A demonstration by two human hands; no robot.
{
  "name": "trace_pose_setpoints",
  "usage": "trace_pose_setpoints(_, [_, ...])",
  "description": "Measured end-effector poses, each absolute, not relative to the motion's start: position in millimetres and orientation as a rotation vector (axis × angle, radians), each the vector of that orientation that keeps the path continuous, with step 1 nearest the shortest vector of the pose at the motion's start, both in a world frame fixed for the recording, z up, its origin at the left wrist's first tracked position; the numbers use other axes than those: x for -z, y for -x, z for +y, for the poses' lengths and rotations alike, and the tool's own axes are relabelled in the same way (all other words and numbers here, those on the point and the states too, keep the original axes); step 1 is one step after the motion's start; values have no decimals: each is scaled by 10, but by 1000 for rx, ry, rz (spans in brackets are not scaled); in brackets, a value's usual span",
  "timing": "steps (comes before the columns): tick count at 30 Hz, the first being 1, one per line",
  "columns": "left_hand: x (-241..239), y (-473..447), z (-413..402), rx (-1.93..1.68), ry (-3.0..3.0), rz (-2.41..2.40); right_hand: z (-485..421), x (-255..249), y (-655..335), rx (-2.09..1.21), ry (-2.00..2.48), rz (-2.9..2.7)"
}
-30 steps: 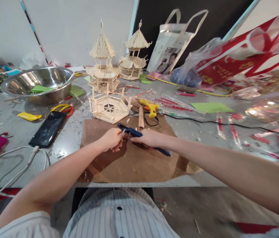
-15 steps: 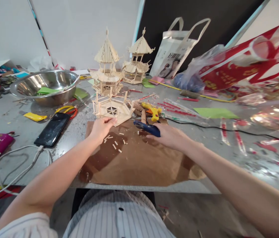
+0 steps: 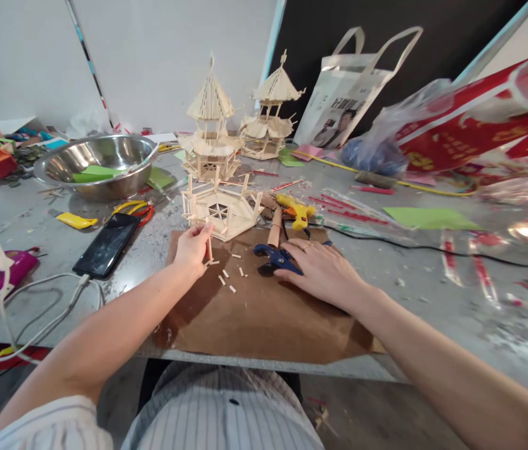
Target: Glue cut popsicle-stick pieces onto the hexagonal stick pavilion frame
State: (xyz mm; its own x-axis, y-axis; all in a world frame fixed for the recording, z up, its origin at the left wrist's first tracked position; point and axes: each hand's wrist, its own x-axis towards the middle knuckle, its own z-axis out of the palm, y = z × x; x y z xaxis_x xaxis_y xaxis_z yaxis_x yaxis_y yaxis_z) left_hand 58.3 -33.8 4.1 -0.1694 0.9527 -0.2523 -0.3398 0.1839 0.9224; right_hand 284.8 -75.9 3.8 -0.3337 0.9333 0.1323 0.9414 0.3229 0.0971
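Observation:
My left hand [image 3: 192, 249] pinches a thin wooden stick [image 3: 209, 247] upright, just in front of the hexagonal stick base [image 3: 220, 208]. My right hand [image 3: 320, 270] lies flat, fingers spread, over the blue cutters [image 3: 275, 259] on the brown paper sheet [image 3: 264, 312]. Several short cut stick pieces [image 3: 230, 280] lie on the paper between my hands. Two finished stick pagodas [image 3: 210, 128] stand behind the base.
A yellow glue gun [image 3: 295, 210] with a black cord lies behind my right hand. A phone [image 3: 107, 244], a steel bowl [image 3: 95, 164] and a white cable [image 3: 34, 300] sit at left. Bags [image 3: 432, 125] and plastic wrap [image 3: 517, 212] crowd the right.
My right hand has laid the blue cutters down on the paper and flattened over them. My left hand dropped cut pieces and now holds one stick upright near the base.

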Motion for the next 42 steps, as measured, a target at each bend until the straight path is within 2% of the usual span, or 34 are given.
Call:
trace_pose_setpoints(5, [-19, -597, -332, -1328, -605, 1158, -627, -228, -2393, 38, 1604, -2493])
trace_pose_setpoints(13, [23, -533, -257, -1357, -630, 1154, -407, -168, -1937, -274, 1477, -2514])
trace_pose_setpoints(31, [69, -407, -88, -1247, -612, 1234, -235, -25, -2064, -184, 1607, -2360])
trace_pose_setpoints(42, [63, -360, 10, -1193, -643, 1232, -182, -50, -2198, -258, 1593, -2256])
